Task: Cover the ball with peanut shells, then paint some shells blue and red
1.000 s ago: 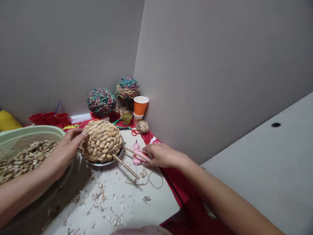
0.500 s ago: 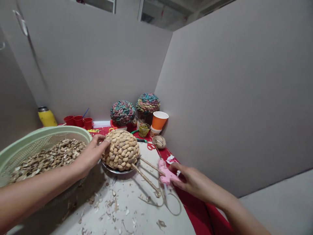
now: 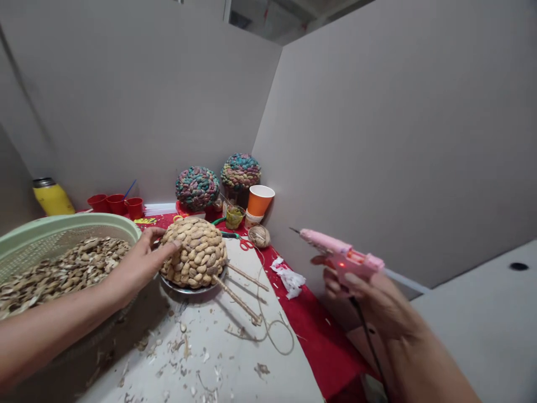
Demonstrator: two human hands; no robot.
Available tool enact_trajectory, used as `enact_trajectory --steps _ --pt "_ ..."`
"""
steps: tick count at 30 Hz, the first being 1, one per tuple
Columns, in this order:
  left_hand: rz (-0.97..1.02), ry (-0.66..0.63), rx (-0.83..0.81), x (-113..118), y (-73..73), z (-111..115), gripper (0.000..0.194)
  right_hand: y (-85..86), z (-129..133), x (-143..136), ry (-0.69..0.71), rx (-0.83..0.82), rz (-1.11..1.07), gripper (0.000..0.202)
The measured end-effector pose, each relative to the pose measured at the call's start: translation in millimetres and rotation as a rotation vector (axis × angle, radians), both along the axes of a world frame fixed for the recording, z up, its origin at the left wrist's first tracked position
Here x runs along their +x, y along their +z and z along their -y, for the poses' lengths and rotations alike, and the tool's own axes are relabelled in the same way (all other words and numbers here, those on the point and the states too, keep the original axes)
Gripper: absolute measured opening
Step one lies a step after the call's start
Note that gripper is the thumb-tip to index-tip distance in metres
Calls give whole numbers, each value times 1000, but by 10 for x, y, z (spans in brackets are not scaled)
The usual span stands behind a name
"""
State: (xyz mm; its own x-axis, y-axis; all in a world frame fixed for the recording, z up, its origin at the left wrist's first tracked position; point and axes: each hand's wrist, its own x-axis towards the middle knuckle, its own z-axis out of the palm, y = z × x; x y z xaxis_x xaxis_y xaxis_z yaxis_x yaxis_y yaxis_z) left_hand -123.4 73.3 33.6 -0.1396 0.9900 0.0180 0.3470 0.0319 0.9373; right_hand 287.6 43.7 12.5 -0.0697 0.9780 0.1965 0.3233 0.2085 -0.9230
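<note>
Head view: left hand (image 3: 140, 266) rests open against a tan peanut-shell dome (image 3: 195, 254), likely brittle, best cradled low; at right, right hand (image 3: 380, 302) grasps a pink plastic glue gun (image 3: 329, 242).

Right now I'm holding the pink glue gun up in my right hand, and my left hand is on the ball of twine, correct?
Not quite: the head view shows your left hand on the peanut-covered dome; the ball of twine sits untouched. Your right hand does hold the pink glue gun up.
</note>
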Motion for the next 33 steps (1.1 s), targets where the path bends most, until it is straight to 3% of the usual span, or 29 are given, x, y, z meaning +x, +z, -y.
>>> enact_trajectory --steps 3,6,13,17,20,24,28,33 --pt "12 8 13 -6 -13 -4 58 -75 -40 -205 47 -78 90 45" --pt "1 11 34 8 -23 -5 54 -33 -72 -420 32 -64 98 46" --pt "76 101 11 188 -88 161 60 460 -185 -927 274 137 124 52" --pt "193 143 174 316 -201 285 54 606 -368 -1132 405 230 246 52" --pt "199 182 329 372 -302 258 48 635 -523 -1224 530 298 297 51" --pt "172 234 408 393 -404 136 34 614 -682 -1288 612 337 326 51" --pt "203 194 461 394 -461 88 15 582 -758 -1348 628 386 409 48" --pt "201 159 487 383 -513 88 10 622 -769 -1468 764 379 510 50"
